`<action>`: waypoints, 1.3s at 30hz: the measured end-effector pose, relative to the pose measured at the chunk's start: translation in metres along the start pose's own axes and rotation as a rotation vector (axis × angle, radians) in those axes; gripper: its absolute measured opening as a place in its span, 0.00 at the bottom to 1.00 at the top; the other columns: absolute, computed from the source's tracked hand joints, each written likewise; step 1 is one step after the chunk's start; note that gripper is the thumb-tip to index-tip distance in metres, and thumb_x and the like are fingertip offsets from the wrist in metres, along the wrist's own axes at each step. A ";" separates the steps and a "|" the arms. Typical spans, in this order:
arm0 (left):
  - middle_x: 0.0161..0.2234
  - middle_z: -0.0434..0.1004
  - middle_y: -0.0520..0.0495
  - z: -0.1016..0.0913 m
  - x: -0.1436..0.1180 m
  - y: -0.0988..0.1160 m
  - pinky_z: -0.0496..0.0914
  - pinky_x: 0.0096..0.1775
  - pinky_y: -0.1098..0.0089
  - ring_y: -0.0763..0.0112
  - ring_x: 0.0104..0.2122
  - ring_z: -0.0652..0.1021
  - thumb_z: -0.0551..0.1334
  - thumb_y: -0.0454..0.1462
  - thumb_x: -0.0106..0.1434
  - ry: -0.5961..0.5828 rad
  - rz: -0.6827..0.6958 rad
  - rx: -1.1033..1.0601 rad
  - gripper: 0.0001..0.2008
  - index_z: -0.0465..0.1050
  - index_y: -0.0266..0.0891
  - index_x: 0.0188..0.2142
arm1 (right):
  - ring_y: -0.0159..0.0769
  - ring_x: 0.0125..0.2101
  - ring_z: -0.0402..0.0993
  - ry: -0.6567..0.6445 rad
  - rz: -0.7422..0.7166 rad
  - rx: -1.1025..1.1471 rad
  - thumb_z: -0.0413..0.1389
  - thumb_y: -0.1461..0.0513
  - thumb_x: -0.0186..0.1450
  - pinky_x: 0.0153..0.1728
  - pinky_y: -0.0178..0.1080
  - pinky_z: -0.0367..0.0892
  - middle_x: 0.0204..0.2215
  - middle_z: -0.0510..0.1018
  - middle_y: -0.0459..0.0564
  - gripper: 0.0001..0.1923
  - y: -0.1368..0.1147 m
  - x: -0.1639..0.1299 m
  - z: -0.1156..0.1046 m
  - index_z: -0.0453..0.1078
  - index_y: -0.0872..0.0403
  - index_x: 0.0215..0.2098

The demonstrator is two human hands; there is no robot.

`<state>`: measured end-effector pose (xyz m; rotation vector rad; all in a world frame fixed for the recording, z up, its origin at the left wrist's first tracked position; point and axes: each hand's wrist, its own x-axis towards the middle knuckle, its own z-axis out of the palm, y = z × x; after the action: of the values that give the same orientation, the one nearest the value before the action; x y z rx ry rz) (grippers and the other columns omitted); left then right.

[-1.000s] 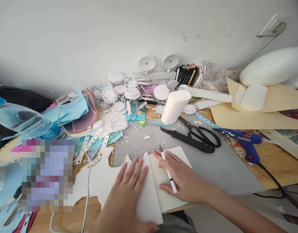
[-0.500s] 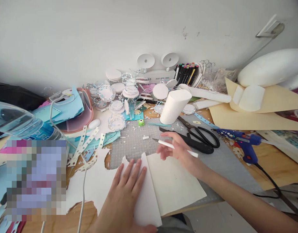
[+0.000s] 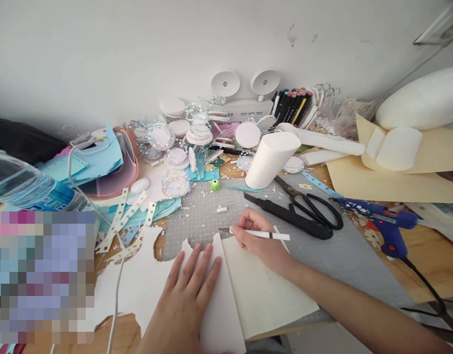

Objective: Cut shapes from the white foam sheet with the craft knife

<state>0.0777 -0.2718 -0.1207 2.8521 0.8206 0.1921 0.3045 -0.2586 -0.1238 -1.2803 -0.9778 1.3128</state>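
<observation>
Your left hand [image 3: 191,300] lies flat, with its fingers a little spread, on the white paper [image 3: 223,307], whose far edge is uneven. Your right hand [image 3: 261,243] pinches the white pen [image 3: 281,236] over the cream sheet [image 3: 270,292], and the dark pen tip points leftward, near the far edge of the white paper

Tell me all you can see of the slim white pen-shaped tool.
The slim white pen-shaped tool has a smooth, plastic-looking barrel, a black band toward its rear and a dark pointed tip. The right hand grips it near the tip, hiding part of the barrel. It points leftward; whether the tip touches the grey gridded cutting mat is unclear.
</observation>
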 end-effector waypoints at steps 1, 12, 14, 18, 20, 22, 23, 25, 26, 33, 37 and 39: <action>0.68 0.48 0.36 0.000 0.000 0.000 0.49 0.62 0.45 0.39 0.63 0.59 0.58 0.67 0.50 -0.008 -0.005 -0.003 0.59 0.36 0.41 0.70 | 0.27 0.19 0.60 0.012 0.011 -0.011 0.62 0.52 0.59 0.20 0.32 0.54 0.18 0.66 0.37 0.18 -0.001 0.000 0.000 0.57 0.50 0.28; 0.68 0.50 0.36 -0.002 0.001 0.001 0.44 0.63 0.52 0.43 0.64 0.58 0.59 0.68 0.47 0.021 0.002 0.094 0.61 0.41 0.37 0.69 | 0.26 0.18 0.48 0.152 -0.072 -0.161 0.59 0.55 0.60 0.19 0.33 0.45 0.15 0.54 0.37 0.22 0.001 0.003 0.000 0.51 0.50 0.19; 0.67 0.51 0.36 -0.001 0.001 0.000 0.42 0.63 0.53 0.44 0.64 0.58 0.58 0.68 0.48 0.026 0.006 0.109 0.60 0.42 0.36 0.69 | 0.27 0.17 0.47 0.151 -0.063 -0.153 0.58 0.56 0.60 0.19 0.33 0.45 0.15 0.54 0.37 0.21 0.000 0.004 0.000 0.51 0.50 0.20; 0.67 0.51 0.37 -0.002 0.000 -0.002 0.41 0.63 0.54 0.45 0.64 0.58 0.58 0.68 0.48 0.021 0.028 0.120 0.59 0.44 0.36 0.69 | 0.27 0.18 0.47 0.165 -0.081 -0.187 0.57 0.58 0.60 0.19 0.33 0.45 0.15 0.53 0.37 0.20 0.000 0.004 -0.001 0.50 0.50 0.19; 0.67 0.52 0.37 -0.003 -0.001 -0.002 0.42 0.63 0.54 0.45 0.64 0.59 0.58 0.68 0.48 0.024 0.028 0.125 0.59 0.44 0.36 0.69 | 0.26 0.18 0.48 0.169 -0.111 -0.226 0.56 0.60 0.59 0.19 0.33 0.46 0.16 0.53 0.37 0.19 0.000 0.005 -0.002 0.50 0.50 0.19; 0.67 0.52 0.36 -0.005 -0.001 0.000 0.43 0.63 0.54 0.45 0.64 0.59 0.58 0.67 0.48 0.024 0.025 0.136 0.59 0.44 0.35 0.69 | 0.26 0.19 0.49 0.159 -0.147 -0.271 0.55 0.61 0.59 0.20 0.34 0.47 0.16 0.53 0.37 0.18 0.001 0.005 -0.002 0.50 0.50 0.19; 0.67 0.52 0.36 -0.005 -0.001 0.000 0.43 0.63 0.54 0.45 0.64 0.58 0.58 0.67 0.49 0.023 0.025 0.146 0.59 0.45 0.34 0.69 | 0.26 0.19 0.49 0.151 -0.169 -0.294 0.55 0.62 0.58 0.20 0.34 0.47 0.16 0.54 0.37 0.18 0.002 0.005 -0.002 0.49 0.50 0.19; 0.67 0.52 0.35 -0.006 0.001 0.001 0.42 0.63 0.54 0.46 0.64 0.58 0.57 0.67 0.49 0.020 0.037 0.167 0.58 0.46 0.33 0.68 | 0.27 0.19 0.50 0.131 -0.215 -0.333 0.54 0.63 0.58 0.21 0.34 0.48 0.17 0.54 0.37 0.17 0.003 0.005 -0.001 0.49 0.50 0.19; 0.67 0.52 0.35 -0.006 0.002 0.001 0.41 0.63 0.54 0.46 0.65 0.58 0.57 0.68 0.48 0.017 0.041 0.176 0.58 0.47 0.33 0.68 | 0.27 0.20 0.50 0.122 -0.233 -0.349 0.54 0.64 0.58 0.21 0.34 0.49 0.17 0.54 0.37 0.17 0.004 0.005 -0.001 0.49 0.51 0.19; 0.67 0.51 0.35 -0.005 0.004 -0.001 0.40 0.64 0.54 0.48 0.65 0.56 0.55 0.69 0.49 0.014 0.046 0.197 0.58 0.49 0.32 0.67 | 0.27 0.20 0.51 0.089 -0.295 -0.423 0.53 0.65 0.59 0.22 0.34 0.50 0.17 0.55 0.37 0.17 0.007 0.003 0.001 0.48 0.51 0.20; 0.67 0.51 0.35 -0.004 0.002 -0.001 0.40 0.64 0.54 0.48 0.65 0.56 0.55 0.69 0.49 0.015 0.043 0.201 0.58 0.50 0.32 0.67 | 0.26 0.20 0.51 0.084 -0.303 -0.425 0.54 0.65 0.60 0.22 0.33 0.49 0.17 0.54 0.37 0.17 0.007 0.003 0.001 0.48 0.51 0.20; 0.67 0.51 0.35 -0.003 0.001 -0.002 0.40 0.64 0.54 0.48 0.65 0.56 0.55 0.68 0.49 0.015 0.048 0.196 0.58 0.50 0.32 0.67 | 0.26 0.20 0.51 0.084 -0.303 -0.428 0.54 0.65 0.60 0.22 0.33 0.49 0.17 0.54 0.37 0.18 0.007 0.004 0.001 0.49 0.51 0.20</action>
<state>0.0772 -0.2692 -0.1182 3.0586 0.8160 0.1473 0.3026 -0.2561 -0.1310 -1.4221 -1.3811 0.8350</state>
